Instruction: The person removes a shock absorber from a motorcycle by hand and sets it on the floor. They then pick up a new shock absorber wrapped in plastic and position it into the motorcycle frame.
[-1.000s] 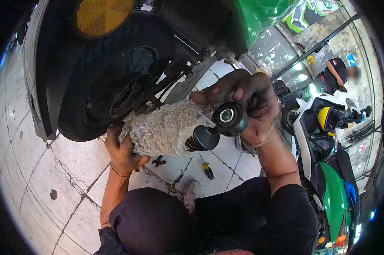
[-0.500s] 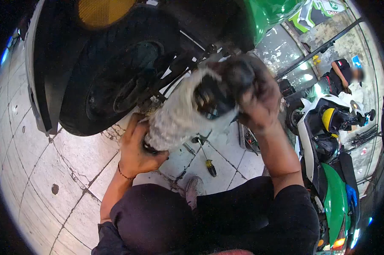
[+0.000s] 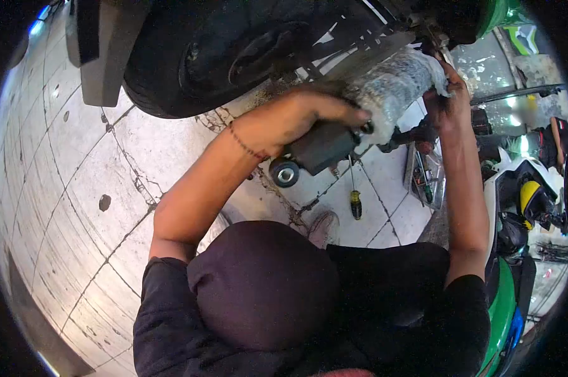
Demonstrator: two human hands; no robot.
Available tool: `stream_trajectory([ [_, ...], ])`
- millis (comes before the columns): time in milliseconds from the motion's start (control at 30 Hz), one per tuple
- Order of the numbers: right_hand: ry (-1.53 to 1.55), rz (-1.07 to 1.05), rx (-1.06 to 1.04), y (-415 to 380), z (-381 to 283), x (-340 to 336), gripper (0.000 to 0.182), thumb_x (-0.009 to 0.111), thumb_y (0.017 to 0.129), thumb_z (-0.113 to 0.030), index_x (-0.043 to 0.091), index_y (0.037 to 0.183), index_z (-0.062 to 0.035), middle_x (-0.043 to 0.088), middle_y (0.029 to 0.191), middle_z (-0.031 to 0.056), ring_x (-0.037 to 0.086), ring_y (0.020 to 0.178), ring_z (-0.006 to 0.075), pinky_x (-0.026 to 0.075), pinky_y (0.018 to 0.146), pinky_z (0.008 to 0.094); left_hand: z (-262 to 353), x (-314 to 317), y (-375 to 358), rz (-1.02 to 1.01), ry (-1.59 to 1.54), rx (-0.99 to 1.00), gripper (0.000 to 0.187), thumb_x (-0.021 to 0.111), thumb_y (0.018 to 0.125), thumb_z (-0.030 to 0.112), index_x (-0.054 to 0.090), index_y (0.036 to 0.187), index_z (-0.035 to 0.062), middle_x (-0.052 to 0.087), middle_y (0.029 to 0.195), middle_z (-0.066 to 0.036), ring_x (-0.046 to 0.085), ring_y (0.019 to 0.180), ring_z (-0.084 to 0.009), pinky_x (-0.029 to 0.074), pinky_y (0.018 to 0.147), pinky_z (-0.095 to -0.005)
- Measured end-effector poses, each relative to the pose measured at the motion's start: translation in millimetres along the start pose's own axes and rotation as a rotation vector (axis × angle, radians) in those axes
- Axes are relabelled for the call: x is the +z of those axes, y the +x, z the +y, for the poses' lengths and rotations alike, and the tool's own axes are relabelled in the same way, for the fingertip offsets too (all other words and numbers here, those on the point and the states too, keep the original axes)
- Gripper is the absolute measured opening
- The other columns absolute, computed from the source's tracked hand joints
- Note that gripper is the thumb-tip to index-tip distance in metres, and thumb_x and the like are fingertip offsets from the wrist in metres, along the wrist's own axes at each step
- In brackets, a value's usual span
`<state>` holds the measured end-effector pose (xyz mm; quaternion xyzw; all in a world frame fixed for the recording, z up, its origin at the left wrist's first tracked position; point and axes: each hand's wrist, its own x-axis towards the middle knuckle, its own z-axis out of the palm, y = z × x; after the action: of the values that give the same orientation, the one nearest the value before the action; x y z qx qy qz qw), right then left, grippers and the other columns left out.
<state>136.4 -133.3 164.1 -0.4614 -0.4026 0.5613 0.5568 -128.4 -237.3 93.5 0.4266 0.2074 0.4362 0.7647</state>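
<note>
Between my two hands is a shock absorber [image 3: 321, 149] with its far part in bubble wrap [image 3: 394, 85]. A black body and a round end eyelet with a metal bush stick out of the wrap on the left. My left hand [image 3: 309, 112] is closed over the black body near the wrap's edge, with some fingers hidden behind it. At the upper right end, my right hand [image 3: 448, 100] grips the wrapped part, its fingers partly covered. Just beyond is a scooter's black wheel [image 3: 233, 66].
A yellow-and-black screwdriver [image 3: 356, 205] lies on the tiled floor below the part. A tray of tools [image 3: 427, 182] is by my right forearm. At the right stands another scooter [image 3: 501, 301] with a yellow-and-black helmet [image 3: 532, 201]; a person is partly visible behind it.
The shock absorber has moved up and right and been turned, so its black end now points down-left. My left hand has shifted from the wrap's lower end onto the black body.
</note>
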Motion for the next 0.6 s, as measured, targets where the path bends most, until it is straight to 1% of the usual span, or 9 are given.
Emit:
stream_trajectory([
  [33, 0.021, -0.028, -0.002, 4.0, 1.7, -10.4, 0.030, 0.051, 0.088, -0.009, 0.052, 0.113, 0.0071, 0.061, 0.104, 0.0159, 0.061, 0.095, 0.0240, 0.050, 0.088, 0.0342, 2.5, 1.2, 3.2, -0.014, -0.030, -0.083, 0.038, 0.069, 0.076, 0.022, 0.060, 0.100, -0.0050, 0.063, 0.086, -0.011, 0.061, 0.071, -0.0182, 0.052, 0.065, -0.0289],
  [67, 0.043, -0.180, -0.014, 8.7, 3.8, -24.9, 0.032, 0.049, 0.087, -0.007, 0.050, 0.115, 0.0078, 0.060, 0.108, 0.0165, 0.060, 0.098, 0.0254, 0.049, 0.090, 0.0360, 4.8, 2.1, 5.9, -0.026, -0.060, -0.160, 0.032, 0.068, 0.077, 0.023, 0.062, 0.093, -0.0047, 0.064, 0.079, -0.012, 0.062, 0.063, -0.0191, 0.053, 0.058, -0.0294],
  [100, 0.044, -0.184, -0.017, 8.6, 4.4, -29.6, 0.032, 0.049, 0.087, -0.007, 0.050, 0.115, 0.0078, 0.060, 0.108, 0.0165, 0.060, 0.098, 0.0254, 0.049, 0.090, 0.0360, 5.3, 4.7, 8.6, -0.025, -0.057, -0.156, 0.032, 0.068, 0.077, 0.023, 0.062, 0.093, -0.0047, 0.064, 0.079, -0.012, 0.062, 0.063, -0.0191, 0.053, 0.058, -0.0294],
  [167, 0.046, -0.384, -0.064, 5.3, 2.9, -38.7, 0.032, 0.045, 0.087, -0.004, 0.049, 0.116, 0.0082, 0.059, 0.111, 0.0171, 0.060, 0.099, 0.0266, 0.049, 0.090, 0.0379, 3.4, 11.6, 12.7, -0.010, -0.097, -0.194, 0.029, 0.066, 0.078, 0.024, 0.064, 0.085, -0.0033, 0.063, 0.072, -0.013, 0.061, 0.052, -0.0212, 0.053, 0.049, -0.0289],
  [200, 0.044, -0.295, -0.049, 3.4, 1.4, -36.3, 0.031, 0.044, 0.086, -0.003, 0.050, 0.114, 0.0083, 0.059, 0.109, 0.0176, 0.060, 0.099, 0.0268, 0.049, 0.090, 0.0391, 2.7, 15.7, 12.7, -0.025, -0.081, -0.121, 0.030, 0.067, 0.078, 0.026, 0.064, 0.086, -0.0023, 0.063, 0.073, -0.012, 0.062, 0.055, -0.0193, 0.053, 0.051, -0.0282],
  [433, 0.060, -0.231, -0.083, 13.3, -0.7, -45.7, 0.028, 0.044, 0.085, -0.002, 0.053, 0.110, 0.0087, 0.060, 0.107, 0.0183, 0.061, 0.097, 0.0275, 0.049, 0.090, 0.0397, 8.0, 20.8, 9.8, 0.001, -0.196, -0.046, 0.030, 0.066, 0.079, 0.026, 0.063, 0.088, -0.0024, 0.063, 0.073, -0.011, 0.061, 0.055, -0.0164, 0.053, 0.050, -0.0271],
  [500, 0.192, -0.394, -0.027, 13.5, -1.4, -41.3, 0.028, 0.041, 0.087, -0.004, 0.052, 0.110, 0.0081, 0.059, 0.108, 0.0187, 0.061, 0.097, 0.0277, 0.049, 0.089, 0.0399, 10.4, 19.4, 9.4, 0.026, -0.192, -0.076, 0.030, 0.065, 0.079, 0.025, 0.063, 0.088, -0.0031, 0.063, 0.073, -0.011, 0.062, 0.055, -0.0164, 0.053, 0.049, -0.0273],
  [533, 0.193, -0.396, -0.028, 13.9, -2.1, -37.8, 0.028, 0.041, 0.087, -0.004, 0.052, 0.110, 0.0081, 0.059, 0.108, 0.0187, 0.061, 0.097, 0.0277, 0.049, 0.089, 0.0399, 11.7, 18.9, 8.8, 0.035, -0.191, -0.086, 0.030, 0.065, 0.080, 0.025, 0.063, 0.088, -0.0034, 0.063, 0.073, -0.011, 0.062, 0.055, -0.0164, 0.053, 0.049, -0.0274],
  [600, 0.220, -0.153, 0.018, 6.4, -2.4, -10.9, 0.029, 0.041, 0.090, -0.010, 0.052, 0.112, 0.0059, 0.059, 0.107, 0.0177, 0.060, 0.096, 0.0276, 0.049, 0.088, 0.0405, 14.7, 18.2, 6.5, 0.017, -0.090, -0.051, 0.031, 0.063, 0.081, 0.025, 0.062, 0.090, -0.0044, 0.063, 0.074, -0.011, 0.062, 0.055, -0.0167, 0.053, 0.048, -0.0278],
])
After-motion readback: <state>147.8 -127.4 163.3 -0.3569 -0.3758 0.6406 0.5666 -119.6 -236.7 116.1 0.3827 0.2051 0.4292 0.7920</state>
